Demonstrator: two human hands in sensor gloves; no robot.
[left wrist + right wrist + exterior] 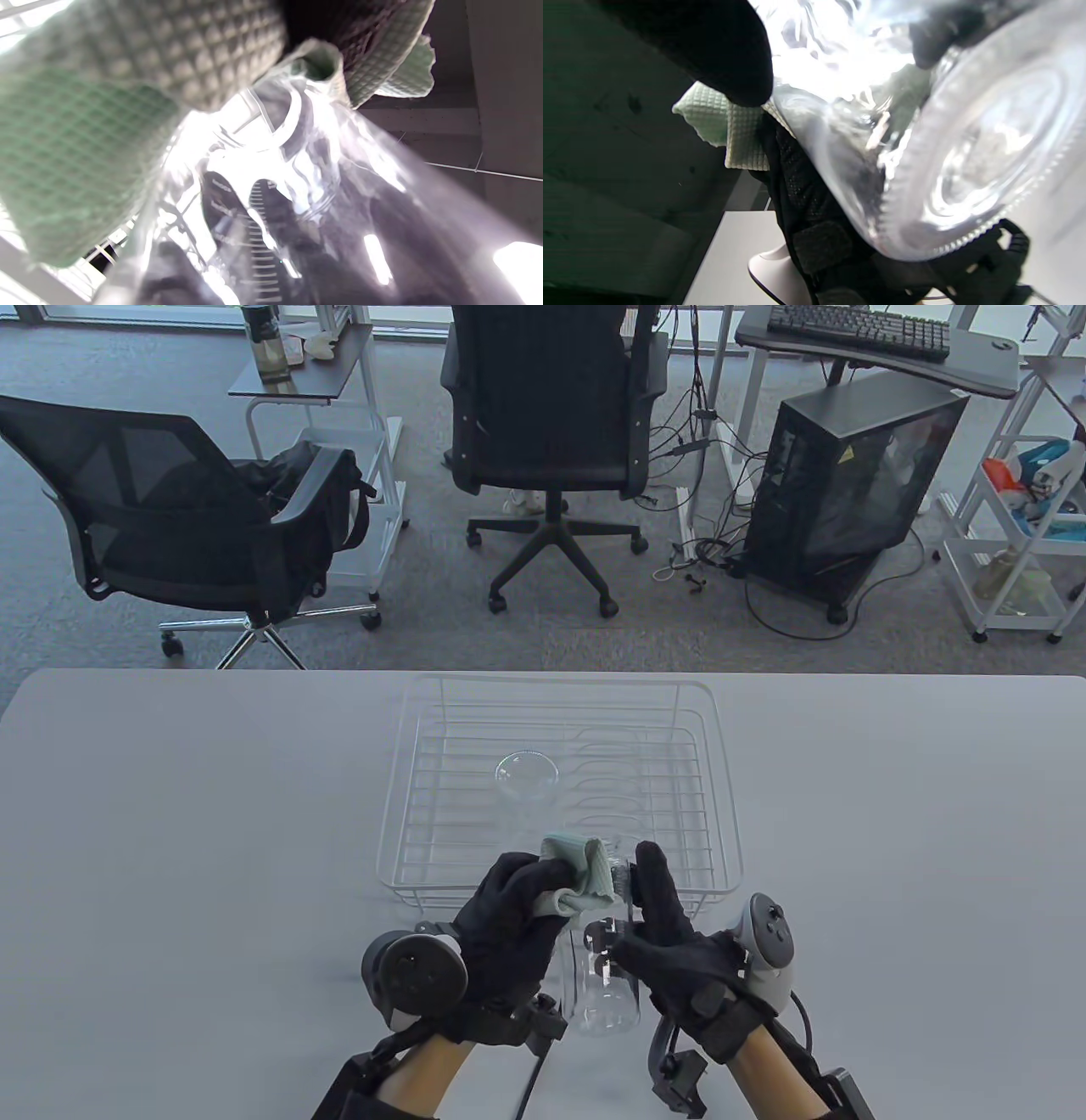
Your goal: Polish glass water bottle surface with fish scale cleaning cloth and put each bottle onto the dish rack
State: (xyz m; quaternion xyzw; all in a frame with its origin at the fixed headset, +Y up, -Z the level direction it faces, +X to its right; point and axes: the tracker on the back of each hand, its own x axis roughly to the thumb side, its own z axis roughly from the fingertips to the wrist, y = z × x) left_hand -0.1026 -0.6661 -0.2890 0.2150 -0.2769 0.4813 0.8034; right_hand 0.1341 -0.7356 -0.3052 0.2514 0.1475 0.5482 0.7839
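A clear glass bottle (598,988) lies tilted between my hands above the table's near edge, its base toward me and its neck toward the rack. My right hand (657,937) grips its right side, fingers curled round the glass (925,161). My left hand (513,912) holds a pale green fish scale cloth (581,874) bunched against the bottle's neck and shoulder; the cloth (85,127) fills the left wrist view beside the glass (297,203). The white wire dish rack (399,814) stands just beyond my hands, and a second clear glass piece (526,774) stands in it.
The grey table (170,831) spreads wide on both sides of the rack. Beyond its far edge stand two office chairs (543,432), a PC tower (848,492) and a white trolley (1018,543) on the floor.
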